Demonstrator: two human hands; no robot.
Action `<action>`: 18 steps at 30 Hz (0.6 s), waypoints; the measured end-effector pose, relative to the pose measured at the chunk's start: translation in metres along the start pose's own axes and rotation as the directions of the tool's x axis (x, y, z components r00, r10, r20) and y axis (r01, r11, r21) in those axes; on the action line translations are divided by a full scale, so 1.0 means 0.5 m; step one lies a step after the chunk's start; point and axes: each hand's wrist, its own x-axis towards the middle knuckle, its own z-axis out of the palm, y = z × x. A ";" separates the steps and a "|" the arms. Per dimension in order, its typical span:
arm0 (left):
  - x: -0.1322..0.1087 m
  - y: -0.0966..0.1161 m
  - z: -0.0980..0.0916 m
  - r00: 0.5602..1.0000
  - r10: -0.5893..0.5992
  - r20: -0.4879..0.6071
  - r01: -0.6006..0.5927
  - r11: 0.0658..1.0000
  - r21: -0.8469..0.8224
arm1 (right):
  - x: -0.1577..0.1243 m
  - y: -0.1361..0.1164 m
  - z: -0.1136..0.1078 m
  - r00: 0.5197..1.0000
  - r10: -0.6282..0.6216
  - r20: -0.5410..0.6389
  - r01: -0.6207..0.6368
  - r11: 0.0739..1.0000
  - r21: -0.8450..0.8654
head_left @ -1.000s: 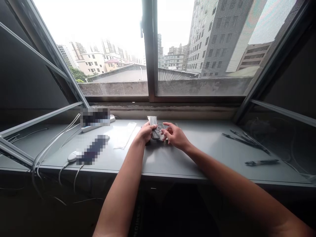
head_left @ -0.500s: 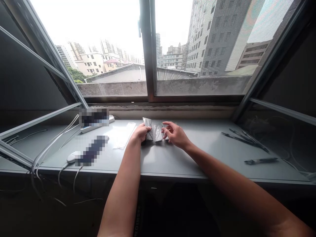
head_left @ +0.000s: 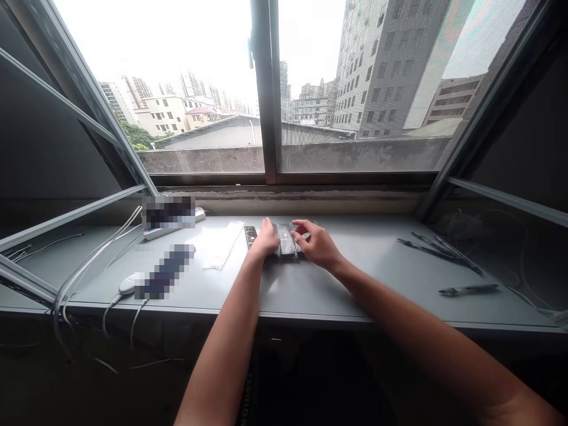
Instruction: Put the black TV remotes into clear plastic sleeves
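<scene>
Both hands meet at the middle of a grey window-sill desk (head_left: 355, 284). A dark remote in a clear plastic sleeve (head_left: 286, 242) lies flat on the desk between them. My left hand (head_left: 265, 239) rests on the sleeve's left side, fingers curled over it. My right hand (head_left: 316, 244) pinches the sleeve's right edge with thumb and forefinger. Just left of my left hand, a second bare dark remote (head_left: 251, 235) lies on the desk. Further left lies an empty clear plastic sleeve (head_left: 222, 242).
At the back left stands a blurred white power strip (head_left: 171, 214), with a blurred dark flat object (head_left: 166, 269), a white mouse (head_left: 128, 284) and white cables (head_left: 89, 266) nearer. To the right lie thin dark sticks (head_left: 444, 247) and a pen (head_left: 469, 289). Window frames rise behind.
The sleeved remote was held upright above the desk; it now lies flat under both hands. The bare remote left of my left hand has come into view.
</scene>
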 end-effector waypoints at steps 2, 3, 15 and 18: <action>0.000 0.002 0.006 0.999 -0.035 -0.029 0.037 0.998 0.045 | 0.000 0.009 0.000 0.993 -0.119 0.022 0.121 0.985 -0.121; -0.001 0.004 0.008 0.998 -0.042 -0.038 0.043 0.999 0.026 | -0.001 0.014 0.001 0.984 -0.170 0.055 0.177 0.970 -0.166; -0.040 0.055 -0.004 0.967 -0.136 -0.214 0.165 0.979 0.123 | -0.015 0.045 0.025 0.922 -0.225 0.314 0.322 0.897 -0.303; -0.044 0.061 -0.007 0.968 -0.026 -0.248 0.082 0.973 0.215 | -0.018 0.042 0.026 0.926 -0.220 0.308 0.317 0.895 -0.314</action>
